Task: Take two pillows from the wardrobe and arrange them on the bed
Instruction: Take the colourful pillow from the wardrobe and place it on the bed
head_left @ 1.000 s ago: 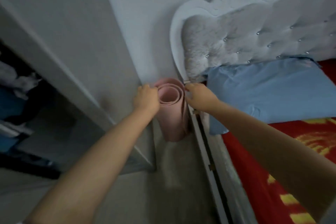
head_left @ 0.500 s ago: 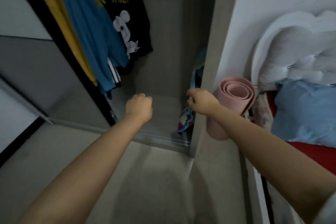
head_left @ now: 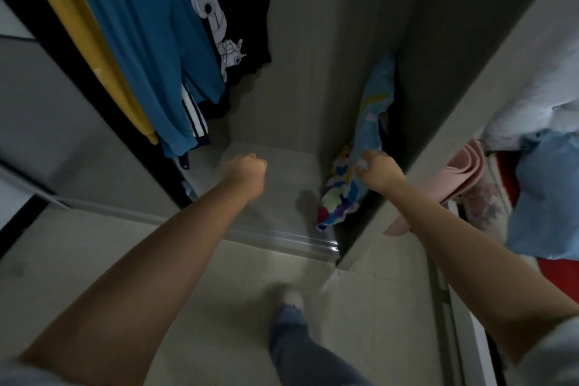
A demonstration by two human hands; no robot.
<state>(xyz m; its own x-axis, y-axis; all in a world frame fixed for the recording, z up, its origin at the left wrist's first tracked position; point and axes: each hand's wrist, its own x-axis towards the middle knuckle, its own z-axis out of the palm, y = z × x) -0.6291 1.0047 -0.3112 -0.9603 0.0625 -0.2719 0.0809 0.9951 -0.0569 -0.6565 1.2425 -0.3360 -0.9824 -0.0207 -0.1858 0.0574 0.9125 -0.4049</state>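
Note:
A colourful blue patterned pillow (head_left: 366, 116) stands on end in the right corner of the open wardrobe (head_left: 313, 72), leaning against its side panel. My right hand (head_left: 377, 171) is at the pillow's middle, fingers curled onto its fabric. My left hand (head_left: 247, 171) hovers as a fist over the wardrobe floor and holds nothing. At the far right edge is the bed (head_left: 560, 276), with a red sheet and a light blue pillow (head_left: 548, 197) lying on it.
Yellow, blue and black garments (head_left: 150, 41) hang in the wardrobe's left half. A pink rolled mat (head_left: 463, 172) stands between the wardrobe side panel (head_left: 470, 97) and the bed. A metal sliding track (head_left: 282, 238) crosses the floor; my foot (head_left: 289, 294) is just before it.
I have turned from the rolled mat to the wardrobe. My right hand has moved from the side panel's edge onto the colourful pillow. My left hand stays a fist.

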